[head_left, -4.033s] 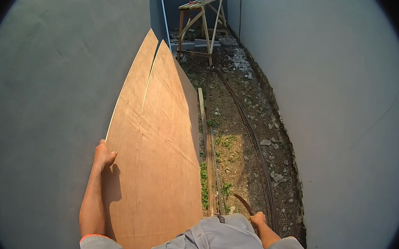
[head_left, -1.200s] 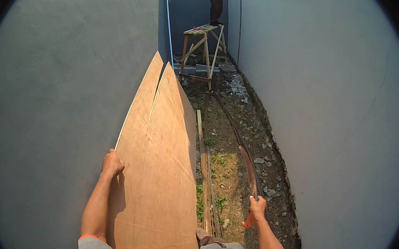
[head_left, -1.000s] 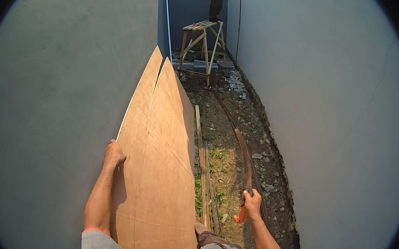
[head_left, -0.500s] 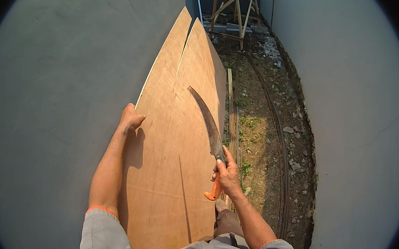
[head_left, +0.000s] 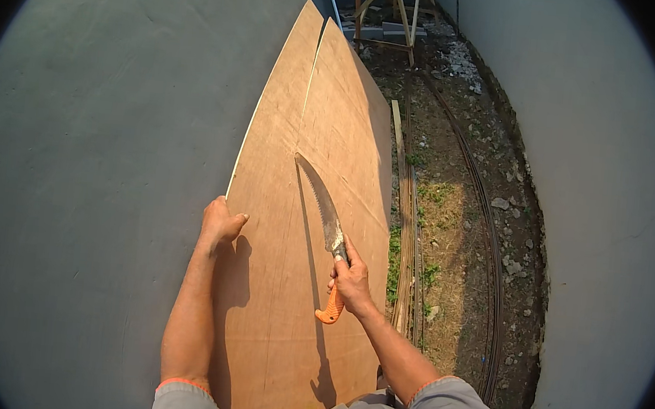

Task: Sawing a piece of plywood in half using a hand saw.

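Observation:
A large plywood sheet leans along the grey wall on my left. A narrow cut runs down from its far edge and thins toward the middle. My left hand grips the sheet's left edge, thumb on the front face and fingers mostly hidden. My right hand is closed around the orange handle of a curved pruning saw. The toothed blade points up and left, its tip at or very close to the plywood just below the cut's lower end. The saw and hand cast a shadow on the sheet.
A grey wall rises on the left, a pale wall on the right. Long wooden strips and thin rods lie on the rubble-strewn ground. A wooden trestle stands at the far end.
My right hand has moved the saw left and slightly down, bringing its tip below the cut. My view has shifted a little; the left hand keeps its hold on the sheet's edge.

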The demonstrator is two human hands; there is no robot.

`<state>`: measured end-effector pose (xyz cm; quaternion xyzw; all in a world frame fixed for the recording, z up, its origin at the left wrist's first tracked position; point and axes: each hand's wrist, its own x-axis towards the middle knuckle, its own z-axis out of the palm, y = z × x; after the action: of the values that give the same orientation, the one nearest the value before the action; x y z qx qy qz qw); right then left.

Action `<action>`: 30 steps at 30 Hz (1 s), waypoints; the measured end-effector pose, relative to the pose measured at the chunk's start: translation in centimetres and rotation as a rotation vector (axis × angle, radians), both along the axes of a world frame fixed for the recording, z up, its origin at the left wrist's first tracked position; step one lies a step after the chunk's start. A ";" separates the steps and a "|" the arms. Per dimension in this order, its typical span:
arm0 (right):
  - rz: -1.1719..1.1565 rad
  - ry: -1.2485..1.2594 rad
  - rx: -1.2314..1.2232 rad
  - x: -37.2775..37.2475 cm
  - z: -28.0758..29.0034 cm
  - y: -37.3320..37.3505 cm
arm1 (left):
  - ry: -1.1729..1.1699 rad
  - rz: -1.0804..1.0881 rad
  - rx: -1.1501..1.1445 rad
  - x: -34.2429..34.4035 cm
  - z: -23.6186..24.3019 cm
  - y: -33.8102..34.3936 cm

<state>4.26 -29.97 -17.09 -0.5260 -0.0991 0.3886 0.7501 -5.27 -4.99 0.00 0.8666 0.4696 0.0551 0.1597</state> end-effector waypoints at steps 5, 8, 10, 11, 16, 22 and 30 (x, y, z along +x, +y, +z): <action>0.033 0.002 -0.008 1.9 1.3 3.6 | 0.044 0.009 0.000 0.8 1.0 -1.2; 0.090 -0.093 -0.050 5.2 1.8 7.9 | 0.087 0.001 0.039 1.4 0.1 -1.2; 0.088 -0.152 -0.085 1.9 1.2 7.0 | 0.119 0.000 0.092 0.9 -0.2 -0.8; 0.083 -0.216 -0.121 -0.5 1.0 5.7 | 0.099 0.005 0.078 0.4 0.1 -0.9; -0.037 -0.175 -0.047 -7.4 0.1 -1.0 | 0.099 -0.006 0.087 -0.6 1.3 -0.9; 0.037 -0.139 -0.106 0.0 0.4 7.4 | 0.070 -0.068 0.096 1.3 -0.1 -1.5; 0.010 -0.122 -0.047 -6.6 1.0 2.1 | 0.051 -0.014 0.100 0.0 1.2 -1.1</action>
<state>-2.39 -27.92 -16.13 -0.5655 -0.1381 0.3620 0.7281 -5.27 -6.12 1.22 0.8779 0.4641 0.0554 0.1045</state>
